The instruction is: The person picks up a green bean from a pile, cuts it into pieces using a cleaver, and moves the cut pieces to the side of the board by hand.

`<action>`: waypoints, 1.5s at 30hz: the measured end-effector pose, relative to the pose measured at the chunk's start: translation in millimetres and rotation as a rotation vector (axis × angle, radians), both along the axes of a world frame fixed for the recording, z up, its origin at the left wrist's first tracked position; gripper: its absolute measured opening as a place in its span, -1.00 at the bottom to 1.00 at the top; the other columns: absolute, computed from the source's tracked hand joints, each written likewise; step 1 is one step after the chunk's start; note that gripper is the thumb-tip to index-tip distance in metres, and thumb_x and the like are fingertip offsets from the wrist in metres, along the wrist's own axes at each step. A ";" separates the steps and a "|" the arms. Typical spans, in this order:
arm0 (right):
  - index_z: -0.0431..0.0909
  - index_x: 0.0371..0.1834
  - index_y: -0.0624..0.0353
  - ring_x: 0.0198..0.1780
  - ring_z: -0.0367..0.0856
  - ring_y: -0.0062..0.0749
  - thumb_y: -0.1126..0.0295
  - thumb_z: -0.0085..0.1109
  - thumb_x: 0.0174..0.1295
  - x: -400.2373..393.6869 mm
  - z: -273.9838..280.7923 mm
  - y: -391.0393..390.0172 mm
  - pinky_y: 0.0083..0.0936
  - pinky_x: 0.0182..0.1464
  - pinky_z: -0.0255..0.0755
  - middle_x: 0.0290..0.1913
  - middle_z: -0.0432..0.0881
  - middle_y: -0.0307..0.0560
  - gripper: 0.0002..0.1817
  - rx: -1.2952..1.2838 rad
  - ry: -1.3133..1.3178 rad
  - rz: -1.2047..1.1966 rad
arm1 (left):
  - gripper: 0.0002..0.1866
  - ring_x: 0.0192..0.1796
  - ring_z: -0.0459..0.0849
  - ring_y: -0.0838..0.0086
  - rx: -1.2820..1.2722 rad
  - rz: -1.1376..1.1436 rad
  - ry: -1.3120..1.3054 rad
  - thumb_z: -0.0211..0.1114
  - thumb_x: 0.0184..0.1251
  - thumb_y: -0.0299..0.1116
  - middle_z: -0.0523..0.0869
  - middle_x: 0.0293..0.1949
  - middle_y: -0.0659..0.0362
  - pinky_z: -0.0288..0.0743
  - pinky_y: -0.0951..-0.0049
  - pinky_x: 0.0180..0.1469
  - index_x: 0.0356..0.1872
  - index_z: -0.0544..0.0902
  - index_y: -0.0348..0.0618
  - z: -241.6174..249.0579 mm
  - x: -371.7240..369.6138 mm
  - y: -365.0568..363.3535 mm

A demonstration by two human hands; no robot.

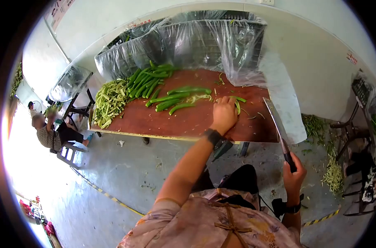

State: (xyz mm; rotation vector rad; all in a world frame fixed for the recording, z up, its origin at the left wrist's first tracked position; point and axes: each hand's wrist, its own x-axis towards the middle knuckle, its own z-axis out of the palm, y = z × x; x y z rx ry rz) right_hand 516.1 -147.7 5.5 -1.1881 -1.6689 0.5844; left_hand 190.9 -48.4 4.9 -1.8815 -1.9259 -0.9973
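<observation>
Clasping the knife (276, 120) in my right hand (294, 172), I am setting my left hand (224, 113), its grip unclear, beside a green pod (238, 108) on the tabletop (146, 122), safe handling calling for fingertips clear of steel.

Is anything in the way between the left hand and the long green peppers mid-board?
No large obstacle shows, only pale green shreds on the reddish-brown board between the left hand and the long green peppers. The steel-bladed knife is off to the right.

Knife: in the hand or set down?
In the hand: the right hand grips the knife by its handle, with the blade slanting up along the right end of the table.
</observation>
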 end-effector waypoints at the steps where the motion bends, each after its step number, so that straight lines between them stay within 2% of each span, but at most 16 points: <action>1: 0.58 0.20 0.33 -0.37 0.56 -0.61 0.50 0.24 0.26 2.8 -5.3 1.1 -0.59 -0.32 0.44 -0.32 0.69 -0.16 -0.59 -0.018 0.051 -0.012 | -0.63 -0.05 0.64 0.11 0.050 0.054 0.049 0.32 0.15 -0.32 0.69 -0.21 0.05 0.48 0.07 -0.03 0.01 0.60 -0.12 0.7 -1.0 2.7; 5: 0.53 0.25 0.31 -0.47 0.43 -0.73 0.50 0.22 0.28 3.9 -1.3 -4.8 -0.68 -0.42 0.29 -0.44 0.56 -0.31 -0.56 -0.170 0.178 0.030 | -0.47 0.04 0.62 0.09 -0.261 0.091 -0.017 0.30 0.16 -0.32 0.69 -0.08 0.00 0.49 0.05 0.02 0.22 0.52 -0.14 -1.8 0.9 13.5; 7: 0.49 0.29 0.31 -0.52 0.36 -0.77 0.51 0.17 0.31 4.2 -5.5 -2.5 -0.71 -0.48 0.22 -0.48 0.51 -0.35 -0.55 -0.225 0.244 0.086 | -0.45 0.09 0.61 0.11 -0.343 -0.137 -0.042 0.25 0.21 -0.33 0.66 0.05 -0.03 0.48 0.05 0.06 0.28 0.48 -0.13 -8.0 2.5 19.5; 10: 0.45 0.31 0.30 -0.57 0.33 -0.77 0.50 0.12 0.35 0.6 -1.5 -3.0 -0.71 -0.51 0.20 -0.50 0.50 -0.32 -0.56 -0.307 0.318 0.176 | -0.45 0.10 0.61 0.12 -0.106 -0.278 -0.155 0.21 0.23 -0.34 0.66 0.10 -0.02 0.48 0.07 0.07 0.30 0.48 -0.11 -8.1 3.8 6.6; 14: 0.44 0.32 0.29 -0.59 0.34 -0.71 0.45 0.07 0.40 -9.1 12.3 -9.8 -0.68 -0.54 0.22 -0.51 0.51 -0.27 -0.57 -0.389 0.384 0.286 | -0.56 0.10 0.61 0.16 0.048 -0.151 -0.006 0.22 0.23 -0.34 0.67 0.03 0.00 0.48 0.09 0.08 0.16 0.58 -0.15 -1.0 -45.0 -21.5; 18: 0.46 0.27 0.26 -0.61 0.40 -0.61 0.31 0.03 0.46 -26.0 14.4 -13.6 -0.64 -0.56 0.29 -0.50 0.55 -0.17 -0.61 -0.657 0.450 0.401 | -0.62 0.05 0.62 0.06 -0.094 0.338 0.195 0.20 0.20 -0.37 0.69 -0.02 0.03 0.49 0.05 0.07 0.08 0.63 -0.06 13.7 -101.0 -60.3; 24: 0.47 0.20 0.13 -0.65 0.45 -0.49 0.18 0.00 0.52 -54.7 -26.2 -4.7 -0.54 -0.59 0.38 -0.49 0.58 -0.04 -0.66 -0.979 0.739 0.606 | -0.61 0.05 0.61 0.04 -0.292 0.428 0.090 0.25 0.23 -0.33 0.68 -0.04 0.02 0.53 0.07 0.06 0.12 0.62 -0.06 10.5 -145.0 -99.7; 26: 0.47 0.08 0.12 -0.64 0.47 -0.46 0.15 -0.03 0.53 -59.5 -36.8 -3.3 -0.50 -0.59 0.40 -0.49 0.59 -0.03 -0.70 -1.054 0.749 0.602 | -0.59 0.00 0.64 0.01 -0.272 0.401 0.079 0.27 0.24 -0.32 0.69 -0.05 -0.02 0.56 0.05 0.02 0.14 0.60 -0.06 9.6 -138.8 -103.4; 28: 0.46 0.08 0.16 -0.64 0.47 -0.43 0.18 -0.07 0.55 -59.7 -45.2 -0.5 -0.48 -0.58 0.39 -0.47 0.59 -0.02 -0.70 -1.088 0.765 0.570 | -0.65 -0.08 0.68 -0.03 -0.217 0.367 -0.117 0.24 0.26 -0.30 0.71 -0.10 -0.07 0.56 0.00 -0.04 0.07 0.65 -0.07 13.2 -122.1 -106.8; 31: 0.45 0.06 0.19 -0.62 0.49 -0.40 0.22 -0.09 0.56 -56.4 -49.7 0.5 -0.45 -0.55 0.40 -0.46 0.60 -0.01 -0.72 -1.133 0.790 0.553 | -0.68 -0.18 0.70 0.00 -0.339 0.302 -0.042 0.27 0.25 -0.24 0.69 -0.20 0.00 0.61 0.04 -0.16 0.02 0.66 -0.02 18.2 -108.2 -111.9; 32: 0.45 0.04 0.18 -0.60 0.51 -0.39 0.23 -0.08 0.55 -55.8 -50.3 0.0 -0.44 -0.54 0.42 -0.46 0.61 -0.01 -0.74 -1.143 0.801 0.568 | -0.68 -0.18 0.70 0.00 -0.348 0.297 -0.040 0.27 0.25 -0.24 0.69 -0.20 0.00 0.61 0.04 -0.16 0.02 0.66 -0.02 20.1 -106.3 -115.4; 34: 0.45 0.02 0.18 -0.58 0.52 -0.39 0.25 -0.06 0.54 -57.0 -45.3 -1.2 -0.44 -0.52 0.44 -0.45 0.61 -0.02 -0.76 -1.148 0.777 0.572 | -0.71 -0.18 0.70 -0.02 -0.266 0.015 -0.033 0.31 0.18 -0.28 0.70 -0.19 0.02 0.60 0.00 -0.17 -0.06 0.71 0.00 23.5 -105.8 -119.7; 38: 0.45 -0.02 0.19 -0.55 0.55 -0.42 0.31 -0.02 0.51 -61.3 -39.0 -3.7 -0.43 -0.47 0.46 -0.43 0.62 -0.03 -0.82 -1.136 0.644 0.575 | -0.73 -0.15 0.68 -0.02 -0.305 0.031 -0.056 0.29 0.12 -0.34 0.72 -0.21 -0.02 0.56 0.04 -0.10 -0.14 0.75 -0.07 16.4 -108.6 -113.5; 40: 0.46 0.08 0.18 -0.56 0.55 -0.43 0.29 0.01 0.50 -64.2 -51.3 -3.5 -0.43 -0.49 0.47 -0.44 0.61 -0.06 -0.76 -1.123 0.664 0.585 | -0.78 -0.13 0.65 0.10 -0.127 -0.028 0.224 0.32 0.09 -0.39 0.72 -0.23 0.07 0.53 0.13 -0.06 -0.21 0.77 -0.04 13.6 -108.1 -108.5; 41: 0.48 0.18 0.17 -0.56 0.56 -0.44 0.26 0.03 0.50 -64.9 -56.4 -4.8 -0.43 -0.50 0.48 -0.46 0.60 -0.09 -0.69 -1.110 0.677 0.596 | -0.78 -0.13 0.65 0.10 -0.132 -0.035 0.229 0.32 0.09 -0.39 0.72 -0.23 0.07 0.53 0.13 -0.06 -0.21 0.77 -0.04 9.9 -103.7 -105.9; 45: 0.48 0.14 0.17 -0.59 0.52 -0.46 0.28 0.02 0.49 -66.8 -55.7 -8.8 -0.44 -0.53 0.45 -0.47 0.57 -0.11 -0.72 -1.100 0.703 0.553 | -0.83 -0.11 0.63 0.18 -0.027 -0.081 0.114 0.32 0.12 -0.45 0.72 -0.23 0.14 0.49 0.18 -0.04 -0.26 0.78 -0.05 -5.5 -80.8 -99.6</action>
